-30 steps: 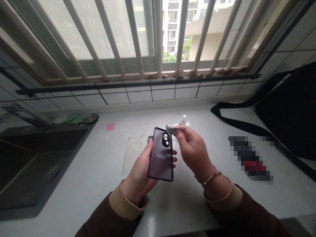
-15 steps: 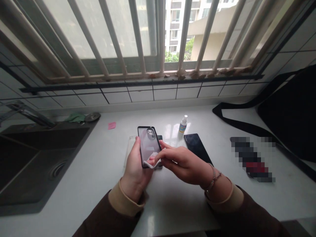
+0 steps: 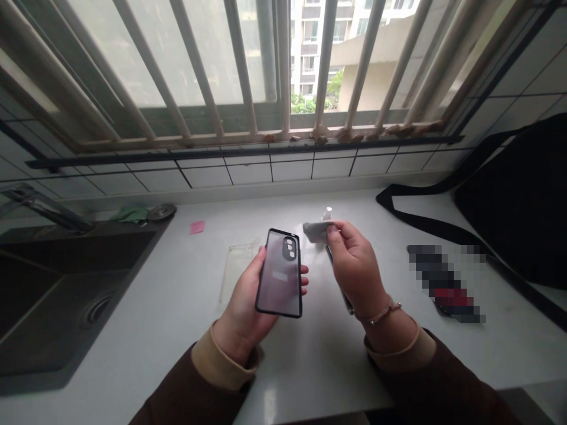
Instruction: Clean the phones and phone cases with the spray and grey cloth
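Head view: left hand [image 3: 248,307] grip holds phone case [image 3: 280,273]; right hand [image 3: 358,271] grip pinches cloth [image 3: 315,231].

I can read no text, brand or number anywhere. The phone case [image 3: 280,274] in my left hand [image 3: 248,301] shows only a pale, unreadable patch, and the small bottle [image 3: 327,213] behind my right hand [image 3: 357,268] is too hidden for its label to show.

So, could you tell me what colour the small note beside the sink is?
Pink; the note shows in the head view.
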The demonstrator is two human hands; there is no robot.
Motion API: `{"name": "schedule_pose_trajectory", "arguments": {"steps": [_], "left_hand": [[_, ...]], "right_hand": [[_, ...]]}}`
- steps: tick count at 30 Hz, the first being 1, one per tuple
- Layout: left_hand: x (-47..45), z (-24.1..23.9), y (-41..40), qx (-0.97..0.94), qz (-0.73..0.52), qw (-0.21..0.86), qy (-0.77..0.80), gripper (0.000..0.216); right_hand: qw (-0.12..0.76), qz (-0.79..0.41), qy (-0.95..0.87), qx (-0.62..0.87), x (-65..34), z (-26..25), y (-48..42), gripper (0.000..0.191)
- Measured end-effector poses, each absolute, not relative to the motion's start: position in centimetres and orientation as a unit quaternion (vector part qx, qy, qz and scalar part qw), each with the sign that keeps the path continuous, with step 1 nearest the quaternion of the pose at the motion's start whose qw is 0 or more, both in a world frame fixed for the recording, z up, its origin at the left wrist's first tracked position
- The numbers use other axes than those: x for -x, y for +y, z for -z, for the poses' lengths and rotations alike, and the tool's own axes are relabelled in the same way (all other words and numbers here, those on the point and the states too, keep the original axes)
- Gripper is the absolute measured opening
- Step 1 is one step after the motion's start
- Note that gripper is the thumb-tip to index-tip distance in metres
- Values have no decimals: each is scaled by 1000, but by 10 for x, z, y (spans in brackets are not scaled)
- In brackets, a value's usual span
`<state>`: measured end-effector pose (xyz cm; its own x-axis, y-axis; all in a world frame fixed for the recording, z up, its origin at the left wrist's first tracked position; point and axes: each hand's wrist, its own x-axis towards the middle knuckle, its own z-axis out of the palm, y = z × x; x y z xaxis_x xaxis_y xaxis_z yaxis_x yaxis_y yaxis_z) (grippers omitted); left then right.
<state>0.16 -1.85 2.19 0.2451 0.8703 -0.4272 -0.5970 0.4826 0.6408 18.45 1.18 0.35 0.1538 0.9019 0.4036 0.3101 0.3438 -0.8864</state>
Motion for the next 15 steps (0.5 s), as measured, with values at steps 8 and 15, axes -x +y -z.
{"name": "schedule_pose_trajectory", "arguments": {"steps": [8, 15], "left_hand": [[-7, -12, -16, -127, -535, 770, 325, 43], [-1, -18, -11, -100, -581, 716, 373, 58]], "right_hand": [[419, -287, -813, 286, -171, 0, 3, 27], [359, -365, -833, 212, -176, -9, -1, 24]]}}
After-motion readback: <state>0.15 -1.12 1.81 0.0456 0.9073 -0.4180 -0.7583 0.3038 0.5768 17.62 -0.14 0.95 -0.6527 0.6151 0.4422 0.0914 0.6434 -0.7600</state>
